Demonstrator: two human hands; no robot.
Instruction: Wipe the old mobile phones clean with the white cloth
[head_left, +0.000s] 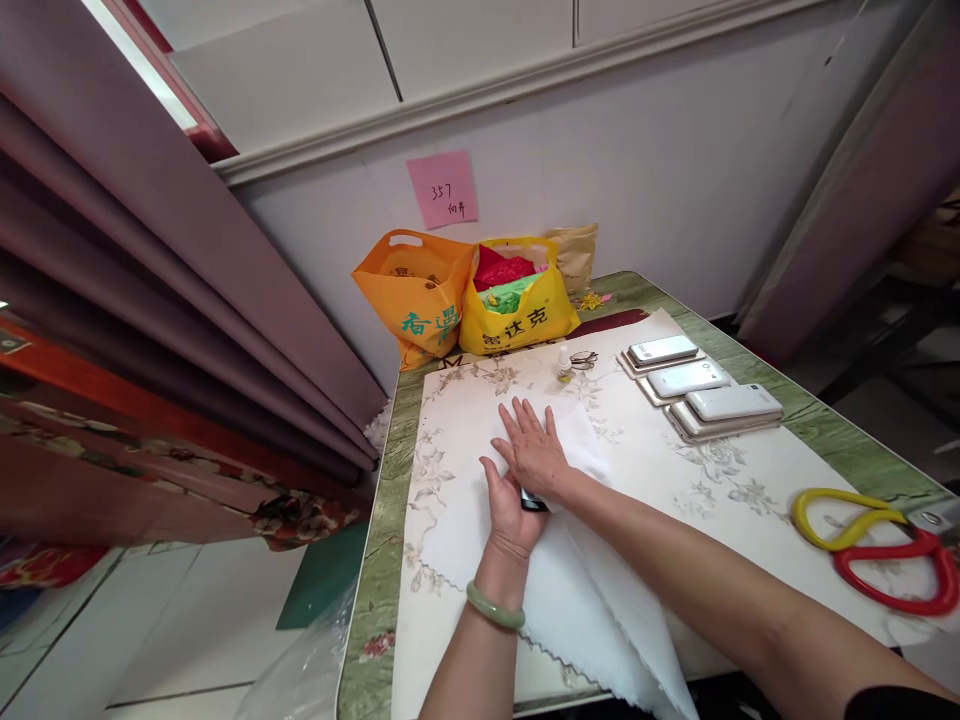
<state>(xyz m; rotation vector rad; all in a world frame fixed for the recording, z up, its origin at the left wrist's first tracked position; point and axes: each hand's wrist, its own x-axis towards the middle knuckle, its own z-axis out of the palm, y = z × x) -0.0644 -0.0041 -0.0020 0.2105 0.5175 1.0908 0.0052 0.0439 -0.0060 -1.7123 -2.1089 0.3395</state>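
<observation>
Resting my R hand (534, 455) palm-down over my L hand (511, 512), w/ a small, dark, glossy-ended device (533, 502) btwn them.

R fingers are straight & spread, not clenched; L is palm-up, thumb out, its other fingers mostly hidden, so can't tell if they're curled tight. Device's near end pokes out btwn L palm & R wrist; the rest is covered. A soft white cloth w/ a scalloped edge (581, 590) spreads around & below my hands, hanging toward the table's near edge. Beyond: a tiny white-capped bottle (564, 362) next to thin-framed specs (584, 360). To the R: pale, slab-shaped phones in stacks (690, 378), then big scissors w/ one yellow & one red handle loop (874, 547), nearer me.
</observation>
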